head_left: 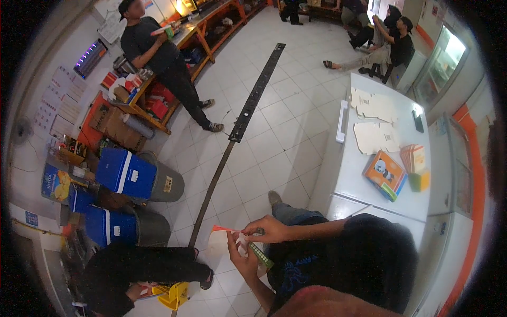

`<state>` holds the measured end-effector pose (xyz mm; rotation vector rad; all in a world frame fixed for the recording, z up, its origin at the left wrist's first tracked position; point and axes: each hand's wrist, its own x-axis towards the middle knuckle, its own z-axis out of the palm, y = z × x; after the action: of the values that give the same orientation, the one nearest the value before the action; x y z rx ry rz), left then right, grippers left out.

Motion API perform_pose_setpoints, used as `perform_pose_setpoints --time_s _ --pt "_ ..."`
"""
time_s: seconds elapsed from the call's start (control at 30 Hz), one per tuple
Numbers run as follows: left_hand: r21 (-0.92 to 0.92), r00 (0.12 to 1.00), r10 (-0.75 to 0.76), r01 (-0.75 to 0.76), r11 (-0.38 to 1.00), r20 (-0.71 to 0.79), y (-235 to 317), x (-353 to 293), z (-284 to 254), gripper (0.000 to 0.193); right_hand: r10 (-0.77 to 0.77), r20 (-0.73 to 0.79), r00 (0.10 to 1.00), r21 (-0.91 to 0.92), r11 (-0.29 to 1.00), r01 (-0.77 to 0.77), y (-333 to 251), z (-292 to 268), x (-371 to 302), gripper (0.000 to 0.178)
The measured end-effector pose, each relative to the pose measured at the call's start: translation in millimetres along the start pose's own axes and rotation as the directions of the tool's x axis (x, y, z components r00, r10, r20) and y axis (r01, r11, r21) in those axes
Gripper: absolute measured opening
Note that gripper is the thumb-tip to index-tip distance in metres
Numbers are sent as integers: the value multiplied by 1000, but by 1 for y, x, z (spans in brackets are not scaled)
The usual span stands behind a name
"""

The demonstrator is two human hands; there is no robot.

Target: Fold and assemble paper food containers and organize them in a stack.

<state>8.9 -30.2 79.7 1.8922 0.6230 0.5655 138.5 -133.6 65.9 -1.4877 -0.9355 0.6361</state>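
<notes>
Between my hands is a thin paper carton (218, 240), cream inside, with an orange edge and a green checked side. My left hand (242, 258) grips it from below, fingers raised along its face. From the right, my right hand (265, 230) pinches its upper edge near the orange part. The carton is held in the air above the floor, partly covered by my fingers. To my right, a white chest freezer (343, 182) carries an orange box with a panda picture (384, 172), flat cream cartons (376, 138) and a bundle of folded cartons (413, 157).
A dark phone (418, 121) lies on the freezer. Grey bins with blue lids (125, 171) stand at left. Nearby, a person in black (153, 264) bends beside a yellow plastic object (174, 297). Another person (158, 50) stands by a wooden bench; others sit far right. A dark strip (259, 92) crosses the floor.
</notes>
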Motion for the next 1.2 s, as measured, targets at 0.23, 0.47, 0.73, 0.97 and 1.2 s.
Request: perform_pose_setpoints --time_s 0.23,0.47,0.73,0.97,1.2 --pt "-543 992 -118 124 831 45 -4 -4 -2 56 -115 -9 993 -88 990 114 3 -1 -2 27" --pt "-377 997 -53 32 926 -47 0 -2 8 60 -162 -19 987 -39 986 161 14 -1 -4 28" --pt "147 996 78 -82 986 35 -9 0 14 41 84 41 996 220 971 -91 24 -3 -11 21" --pt "221 982 185 -170 960 -48 -33 -3 32 32 117 29 993 57 991 -118 37 -9 -9 19" --pt "-79 967 -190 179 981 -169 -26 -13 44 29 -24 -4 1000 -151 988 23 37 -17 -12 21"
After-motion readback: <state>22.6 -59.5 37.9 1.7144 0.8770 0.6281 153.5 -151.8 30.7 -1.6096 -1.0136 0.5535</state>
